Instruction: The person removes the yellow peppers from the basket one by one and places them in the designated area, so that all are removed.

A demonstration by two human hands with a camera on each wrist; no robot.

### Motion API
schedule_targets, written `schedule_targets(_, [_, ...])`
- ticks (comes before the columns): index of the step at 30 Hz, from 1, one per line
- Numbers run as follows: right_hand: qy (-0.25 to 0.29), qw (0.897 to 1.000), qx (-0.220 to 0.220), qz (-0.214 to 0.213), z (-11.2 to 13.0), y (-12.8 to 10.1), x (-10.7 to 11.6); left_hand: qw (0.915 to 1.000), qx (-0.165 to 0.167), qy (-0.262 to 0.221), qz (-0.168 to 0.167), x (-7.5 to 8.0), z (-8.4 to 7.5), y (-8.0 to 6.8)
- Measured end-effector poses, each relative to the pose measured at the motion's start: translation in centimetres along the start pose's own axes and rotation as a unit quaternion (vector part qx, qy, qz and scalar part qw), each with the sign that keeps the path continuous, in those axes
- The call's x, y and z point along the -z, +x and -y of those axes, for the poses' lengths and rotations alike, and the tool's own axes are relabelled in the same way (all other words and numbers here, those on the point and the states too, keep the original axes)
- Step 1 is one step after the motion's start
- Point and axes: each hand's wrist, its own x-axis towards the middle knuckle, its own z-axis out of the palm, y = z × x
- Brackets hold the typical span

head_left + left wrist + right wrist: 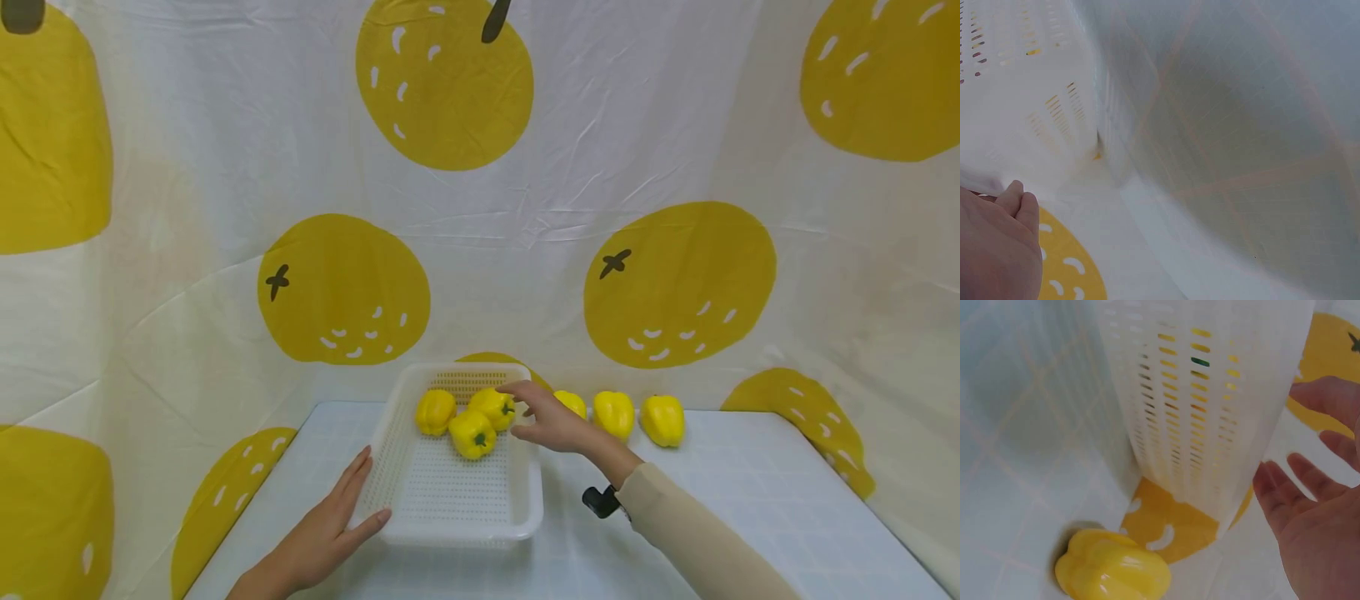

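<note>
Head camera view: a white perforated basket (450, 492) sits on the pale checked table (750, 500), its long axis running away from the person toward the fruit-print backdrop (480, 208), its far short end lying close to the backdrop and its near short end toward the person. Three yellow peppers lie bunched in the far half of the basket: one at the left (435, 411), one in front with its green stem facing the camera (472, 433), and one behind it (493, 407) with its stem turned right. The right hand (546, 417), fingers straight and spread and holding nothing, reaches over the basket's right rim with its fingertips just beside that rear pepper. The left hand (330, 525), also flat and relaxed, rests against the basket's near left corner, thumb touching the rim. Three more peppers stand in a row on the table right of the basket: the nearest (572, 403) partly hidden behind the right hand, then the middle one (613, 414) and the outermost (663, 420). The near half of the basket floor is bare, and open tabletop stretches to the right edge. The right wrist camera shows a pepper (1113, 569) close against the basket's slotted wall (1197, 412).
</note>
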Motion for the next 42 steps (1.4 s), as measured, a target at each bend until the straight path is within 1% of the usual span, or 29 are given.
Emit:
schedule_targets(6, [-0.041,0.998,0.029,0.026,-0.4,1.9,-1.1,1.0,0.002,-0.001,0.001,0.0,0.1,-0.1])
schedule_targets(10, [-0.077,0.995,0.031,0.051,-0.6,3.0,-2.0,1.0,0.004,-0.002,0.001,0.0,0.1,0.0])
schedule_targets(14, [-0.113,0.991,0.019,0.071,-0.3,3.7,-2.8,1.0,0.001,0.001,-0.003,-0.1,0.1,0.0])
schedule_targets(20, [-0.162,0.983,-0.004,0.086,0.1,4.3,-3.6,1.0,0.002,0.001,-0.007,-0.2,0.1,0.0])
schedule_targets(23, [-0.187,0.977,-0.021,0.101,0.2,4.5,-4.0,0.9999,0.0,0.003,-0.01,-0.2,0.2,0.0])
schedule_targets(26, [-0.213,0.97,-0.029,0.116,0.4,4.6,-4.1,0.9999,0.0,0.005,-0.011,-0.2,0.2,0.0])
schedule_targets(28, [-0.229,0.966,-0.023,0.119,0.5,4.7,-4.2,0.9999,0.001,0.006,-0.009,-0.2,0.2,0.0])
schedule_targets(33, [-0.255,0.96,0.004,0.116,0.4,5.1,-4.4,0.9999,0.005,0.008,-0.008,-0.1,0.1,-0.1])
schedule_targets(42, [-0.261,0.958,0.006,0.117,0.4,5.6,-4.8,1.0,0.005,-0.001,-0.007,-0.2,0.0,-0.1])
